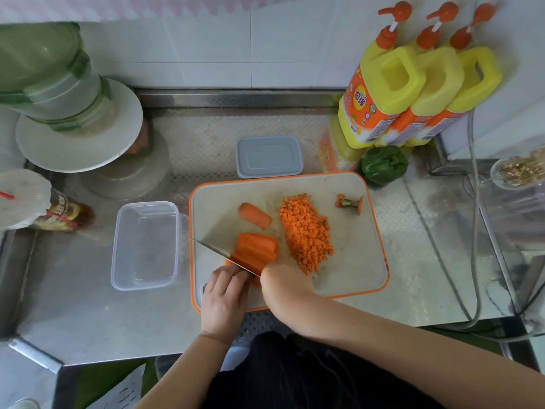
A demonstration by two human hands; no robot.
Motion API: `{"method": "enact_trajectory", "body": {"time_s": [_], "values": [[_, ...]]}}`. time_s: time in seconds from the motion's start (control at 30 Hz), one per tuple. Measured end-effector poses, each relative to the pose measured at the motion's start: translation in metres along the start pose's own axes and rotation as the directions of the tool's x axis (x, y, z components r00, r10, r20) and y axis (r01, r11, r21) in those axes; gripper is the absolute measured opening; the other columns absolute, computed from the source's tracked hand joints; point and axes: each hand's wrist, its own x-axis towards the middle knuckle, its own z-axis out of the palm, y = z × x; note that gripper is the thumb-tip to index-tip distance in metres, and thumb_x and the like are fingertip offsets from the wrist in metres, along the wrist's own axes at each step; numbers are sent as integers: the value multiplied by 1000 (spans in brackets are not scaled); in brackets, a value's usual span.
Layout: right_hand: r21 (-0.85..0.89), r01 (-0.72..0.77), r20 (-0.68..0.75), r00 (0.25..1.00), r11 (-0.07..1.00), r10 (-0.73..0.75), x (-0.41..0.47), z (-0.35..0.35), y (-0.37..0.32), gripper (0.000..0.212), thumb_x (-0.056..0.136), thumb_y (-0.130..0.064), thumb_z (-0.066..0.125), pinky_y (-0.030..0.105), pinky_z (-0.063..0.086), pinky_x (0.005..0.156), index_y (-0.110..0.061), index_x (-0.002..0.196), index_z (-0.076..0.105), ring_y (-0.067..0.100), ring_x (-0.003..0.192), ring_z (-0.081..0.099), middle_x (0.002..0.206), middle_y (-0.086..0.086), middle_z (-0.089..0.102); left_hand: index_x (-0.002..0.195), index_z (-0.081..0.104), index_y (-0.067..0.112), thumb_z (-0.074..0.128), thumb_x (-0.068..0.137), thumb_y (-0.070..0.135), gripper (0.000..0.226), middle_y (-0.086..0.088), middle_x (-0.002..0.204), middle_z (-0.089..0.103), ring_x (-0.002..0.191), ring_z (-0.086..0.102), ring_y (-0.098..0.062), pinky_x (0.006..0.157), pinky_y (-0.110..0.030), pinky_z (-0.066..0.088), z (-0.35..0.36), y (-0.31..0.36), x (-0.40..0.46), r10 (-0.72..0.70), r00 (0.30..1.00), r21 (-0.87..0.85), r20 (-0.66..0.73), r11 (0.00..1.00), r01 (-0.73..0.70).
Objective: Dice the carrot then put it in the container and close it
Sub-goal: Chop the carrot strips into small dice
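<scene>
An orange-rimmed cutting board (354, 278) lies in front of me. On it are a heap of diced carrot (306, 234), a short carrot chunk (255, 218) and a stack of carrot slices (256, 250). My right hand (284, 283) grips the handle of a knife (215, 252); its blade lies across the near end of the stack, tip pointing left. My left hand (225, 293), fingers curled, holds the carrot just behind the blade. The clear container (146, 246) stands empty left of the board. Its grey lid (269, 156) lies behind the board.
A cut-off carrot top (349, 202) lies at the board's far right. Three yellow pump bottles (413, 93) and a green pepper (385, 165) stand at the back right. Plates (79, 137) and a lidded cup (20, 199) are at the left.
</scene>
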Motion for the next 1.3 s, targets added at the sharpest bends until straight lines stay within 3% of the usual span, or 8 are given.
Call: {"method": "enact_trajectory", "body": {"time_s": [0.27, 0.4, 0.6, 0.73, 0.87, 0.97, 1.17, 1.3], "values": [[47, 35, 13, 999, 998, -35, 10, 0, 15, 20, 92, 1, 47, 33, 43, 63, -3, 105, 62, 33, 90, 64, 100, 14, 65, 104, 58, 19, 57, 92, 11, 14, 2, 106, 56, 95, 55, -25, 84, -33, 47, -4, 3, 3, -4, 1000, -25, 19, 1000, 4], [129, 34, -7, 999, 991, -34, 21, -3, 23, 20, 95, -21, 53, 33, 47, 64, -5, 99, 65, 34, 86, 65, 93, 13, 67, 103, 57, 19, 57, 92, 11, 14, 3, 106, 53, 93, 54, -24, 83, -32, 47, -4, 4, 5, -1, 1000, -23, 29, 1000, 2], [54, 101, -50, 994, 993, -98, 4, 13, 17, 21, 92, -6, 47, 32, 41, 66, -4, 112, 55, 32, 93, 64, 101, 13, 65, 102, 58, 19, 58, 92, 15, 11, 0, 102, 57, 95, 54, -24, 82, -32, 48, -9, 3, 7, 21, 999, 13, 45, 1000, -22], [211, 64, -55, 997, 975, -54, 10, 7, 31, 19, 98, -27, 46, 32, 42, 62, -11, 94, 56, 30, 81, 62, 81, 4, 56, 101, 58, 20, 59, 93, 17, 9, -4, 93, 64, 93, 57, -23, 83, -32, 50, -13, 5, 10, 22, 999, 3, 45, 1000, -22], [136, 79, -60, 996, 988, -71, -2, 8, 30, 20, 98, -28, 45, 35, 47, 66, -10, 100, 54, 30, 83, 62, 88, 7, 59, 101, 59, 19, 55, 97, 23, 7, -4, 94, 64, 94, 57, -22, 86, -31, 49, -15, 6, 10, 25, 998, -3, 50, 1000, -25], [69, 85, -79, 994, 994, -80, -13, 6, 28, 19, 98, -25, 45, 33, 40, 64, -10, 105, 55, 30, 88, 62, 96, 8, 61, 94, 66, 11, 54, 97, 23, 16, -5, 93, 64, 93, 56, -22, 86, -31, 49, -13, 4, 10, 10, 999, 16, 49, 1000, -11], [-2, 172, -135, 976, 985, -171, -31, 0, 27, 12, 96, -15, 46, 31, 34, 54, -7, 100, 52, 25, 67, 48, 79, 5, 47, 89, 72, 6, 54, 95, 23, 26, -6, 94, 66, 94, 55, -21, 84, -29, 47, -15, 4, 8, -14, 997, 22, 74, 1000, 13], [8, 175, -100, 980, 985, -173, -36, -6, 23, 7, 94, -13, 48, 32, 38, 59, -7, 97, 52, 28, 73, 55, 80, 6, 50, 88, 72, 7, 57, 93, 21, 21, -5, 94, 66, 94, 56, -22, 82, -30, 48, -14, 3, 7, -21, 997, 14, 70, 1000, 20]]}}
